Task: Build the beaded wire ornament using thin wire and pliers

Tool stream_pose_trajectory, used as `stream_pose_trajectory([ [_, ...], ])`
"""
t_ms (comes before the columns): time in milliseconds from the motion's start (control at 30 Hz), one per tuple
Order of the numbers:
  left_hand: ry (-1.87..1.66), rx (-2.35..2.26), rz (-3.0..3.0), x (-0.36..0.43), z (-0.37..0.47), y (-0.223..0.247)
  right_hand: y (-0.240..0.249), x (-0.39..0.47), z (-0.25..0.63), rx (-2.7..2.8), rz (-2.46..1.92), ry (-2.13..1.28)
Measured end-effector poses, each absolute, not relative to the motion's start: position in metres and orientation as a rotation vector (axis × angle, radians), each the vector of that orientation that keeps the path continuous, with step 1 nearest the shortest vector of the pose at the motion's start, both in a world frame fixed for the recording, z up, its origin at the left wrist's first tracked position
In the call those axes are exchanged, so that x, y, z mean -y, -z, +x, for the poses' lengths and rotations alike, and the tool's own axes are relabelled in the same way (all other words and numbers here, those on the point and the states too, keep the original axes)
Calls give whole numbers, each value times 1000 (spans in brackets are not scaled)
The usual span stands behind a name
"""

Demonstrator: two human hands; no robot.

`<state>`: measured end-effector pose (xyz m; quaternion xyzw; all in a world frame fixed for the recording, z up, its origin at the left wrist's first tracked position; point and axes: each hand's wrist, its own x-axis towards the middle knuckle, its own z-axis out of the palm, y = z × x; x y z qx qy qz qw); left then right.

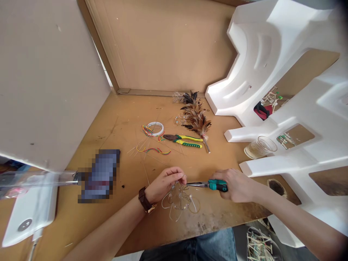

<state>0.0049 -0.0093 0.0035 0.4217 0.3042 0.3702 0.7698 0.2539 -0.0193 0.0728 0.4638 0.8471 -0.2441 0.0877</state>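
Note:
My left hand point(168, 181), with a brown watch strap on its wrist, pinches a tangle of bent wire with small beads point(179, 201) near the table's front edge. My right hand point(235, 185) is wrapped round the teal-and-black handles of long-nose pliers point(217, 185). Their thin jaws point left and reach the top of the wire piece, close to my left fingertips. Whether the jaws grip the wire I cannot tell. Farther back lie yellow-green combination pliers point(185, 140), coloured strips point(157, 150) and loose thin wires point(145, 159).
A white ring point(155, 128) and a feather duster point(197, 117) lie toward the back. White moulded foam point(261, 47) lines the right side, with a glass cup point(260, 146) leaning there. At left are a blurred phone-like object point(100, 174) and a white device point(32, 206).

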Motion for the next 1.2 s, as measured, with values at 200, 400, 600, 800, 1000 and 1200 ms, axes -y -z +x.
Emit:
stream_pose_trajectory([
  [200,-796,-657,905,9,6,-4,-74,19,253,-2535,1374,663],
  [400,-781,-670,925,9,5,-4,-77,19,251,-2540,1363,590],
  [600,-773,-660,942,9,4,-3,-74,20,253,-2515,1370,651],
  [800,-774,-671,939,8,5,-3,-69,23,257,-2462,1424,813],
  [1000,-813,-608,920,7,3,-5,-63,19,264,-2354,1418,1146],
  [1200,-831,-555,919,7,3,-3,-60,15,267,-2355,1412,1182],
])
